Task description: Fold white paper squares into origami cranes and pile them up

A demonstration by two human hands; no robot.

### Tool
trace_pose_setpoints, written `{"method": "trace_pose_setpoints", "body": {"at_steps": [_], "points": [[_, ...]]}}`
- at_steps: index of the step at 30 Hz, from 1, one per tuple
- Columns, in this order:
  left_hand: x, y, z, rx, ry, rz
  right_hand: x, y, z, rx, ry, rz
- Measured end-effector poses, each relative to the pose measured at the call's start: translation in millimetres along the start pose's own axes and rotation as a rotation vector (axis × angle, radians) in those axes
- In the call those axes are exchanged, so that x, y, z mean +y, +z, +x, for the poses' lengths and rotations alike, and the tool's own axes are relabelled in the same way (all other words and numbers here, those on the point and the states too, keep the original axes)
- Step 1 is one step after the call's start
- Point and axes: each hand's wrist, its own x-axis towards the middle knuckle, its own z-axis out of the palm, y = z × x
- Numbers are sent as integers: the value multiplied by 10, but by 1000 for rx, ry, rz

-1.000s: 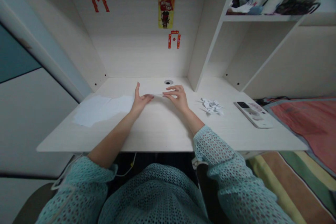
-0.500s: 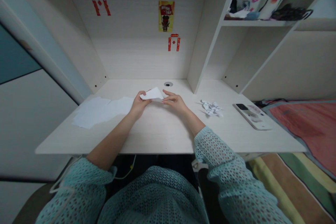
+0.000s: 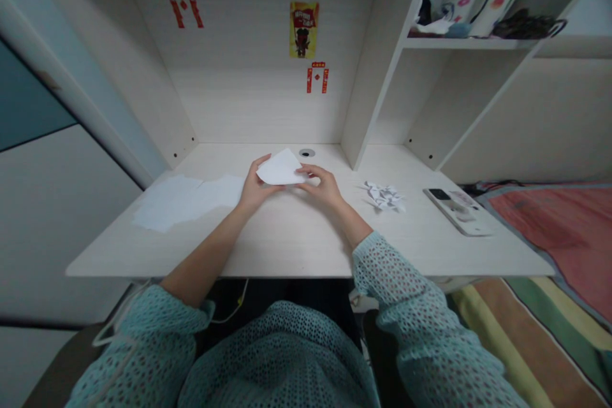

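A small white sheet of paper (image 3: pixel 282 167) is held up over the middle of the desk, one corner pointing away from me. My left hand (image 3: pixel 255 185) grips its left side, the thumb along the near edge and the other fingers partly hidden behind the sheet. On the right side, my right hand (image 3: pixel 319 183) pinches the paper between thumb and fingers. Loose white paper sheets (image 3: pixel 184 201) lie spread on the desk to the left. A small heap of folded white paper pieces (image 3: pixel 384 196) sits to the right of my right hand.
The white desk (image 3: pixel 287 248) runs up to a back panel with red and yellow stickers. A phone (image 3: pixel 456 211) lies at the right. Behind the hands is a round cable hole (image 3: pixel 306 153). Cups (image 3: pixel 497 0) stand on the upper right shelf; a striped cloth (image 3: pixel 535 338) is at lower right.
The paper has turned so that more of its face shows. My right hand has closed from a loose hold onto its right edge, and my left hand's fingers have shifted behind it.
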Motion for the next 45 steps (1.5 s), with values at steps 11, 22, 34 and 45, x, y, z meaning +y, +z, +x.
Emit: {"method": "trace_pose_setpoints", "body": {"at_steps": [11, 22, 34, 45], "points": [[-70, 104, -85, 120, -357, -107, 107, 228, 4, 152, 260, 179], [-113, 141, -68, 89, -335, -143, 285, 266, -7, 34, 197, 216], [-10, 171, -101, 174, -349, -56, 110, 346, -60, 68, 203, 211], [-64, 181, -121, 154, -407, -180, 105, 355, -62, 79, 216, 264]]}}
